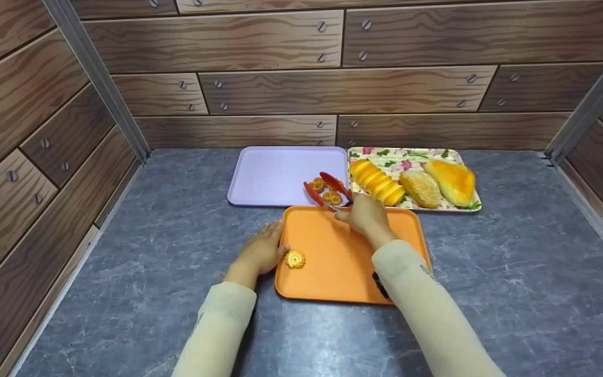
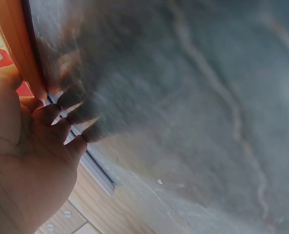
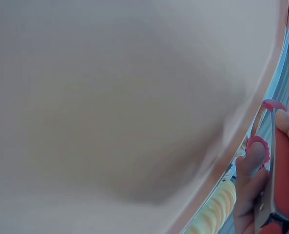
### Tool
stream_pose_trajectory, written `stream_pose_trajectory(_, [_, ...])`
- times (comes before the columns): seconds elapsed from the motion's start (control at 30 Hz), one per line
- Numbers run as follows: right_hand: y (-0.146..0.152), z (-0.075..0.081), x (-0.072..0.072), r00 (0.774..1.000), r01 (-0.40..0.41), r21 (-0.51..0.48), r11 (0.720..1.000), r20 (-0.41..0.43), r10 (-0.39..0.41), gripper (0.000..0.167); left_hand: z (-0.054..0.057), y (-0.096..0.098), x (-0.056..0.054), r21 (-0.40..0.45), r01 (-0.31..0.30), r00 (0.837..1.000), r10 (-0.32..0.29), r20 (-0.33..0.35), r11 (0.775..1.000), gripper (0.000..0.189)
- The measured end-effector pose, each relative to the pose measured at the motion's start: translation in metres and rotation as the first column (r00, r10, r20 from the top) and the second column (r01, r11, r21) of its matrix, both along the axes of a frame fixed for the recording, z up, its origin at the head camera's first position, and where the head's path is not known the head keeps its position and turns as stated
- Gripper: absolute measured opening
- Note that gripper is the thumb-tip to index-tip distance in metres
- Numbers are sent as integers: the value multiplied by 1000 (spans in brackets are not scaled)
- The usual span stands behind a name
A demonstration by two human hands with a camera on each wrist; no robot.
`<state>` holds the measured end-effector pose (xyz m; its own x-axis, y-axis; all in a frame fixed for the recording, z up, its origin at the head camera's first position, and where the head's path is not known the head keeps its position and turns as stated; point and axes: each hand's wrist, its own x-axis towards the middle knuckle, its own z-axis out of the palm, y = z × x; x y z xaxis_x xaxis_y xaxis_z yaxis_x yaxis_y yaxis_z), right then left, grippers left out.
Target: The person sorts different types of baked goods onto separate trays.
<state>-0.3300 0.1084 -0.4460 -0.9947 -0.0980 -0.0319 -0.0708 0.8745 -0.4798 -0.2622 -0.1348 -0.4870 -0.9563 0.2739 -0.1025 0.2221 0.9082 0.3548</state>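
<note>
In the head view, my right hand (image 1: 367,217) grips food tongs (image 1: 331,181) with red tips, reaching over the far edge of an orange tray (image 1: 343,246). The tongs' tips are spread about several small pretzels (image 1: 332,197) at the near right corner of a lilac tray (image 1: 286,175). The right wrist view shows the tongs' red handle (image 3: 283,170) held between fingers and thumb. My left hand (image 1: 260,250) rests at the orange tray's left rim, thumb over the edge, fingers (image 2: 61,127) extended on the table outside it. A small golden cookie (image 1: 294,259) lies on the orange tray near that thumb.
A floral tray (image 1: 469,205) beside the lilac one bears a ridged yellow loaf (image 1: 377,182), a seeded bun (image 1: 420,188) and a golden bread (image 1: 452,182). Wood-patterned walls (image 1: 270,91) enclose the grey marbled table (image 1: 139,251) at the back and sides.
</note>
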Motion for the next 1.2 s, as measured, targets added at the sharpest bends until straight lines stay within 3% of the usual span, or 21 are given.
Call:
stream_pose_trajectory(0.47, [-1,-1,1,1000,10,-25,1000,19,-9,62,-1,0,-1,11,4,1000,-4,-4,1000,62])
stream_pose_trajectory(0.63, [1,0,2,1000,-1,-36,999,-21,0,62,0,0,0,9,0,1000,0,-1,1000,63])
stream_pose_trajectory(0.83, [7,1,1,999,-14,-95,995,-50,10,71,-1,-1,0,4,-3,1000,3,-1,1000,63])
stream_pose_trajectory(1.07, [16,2,-1,997,-58,-178,982,-68,46,101,0,0,0,5,-7,1000,7,2,1000,63])
stream_pose_trajectory(1.2, [21,2,-1,992,-103,-250,963,-91,82,102,0,0,1,13,-7,1000,7,6,1000,63])
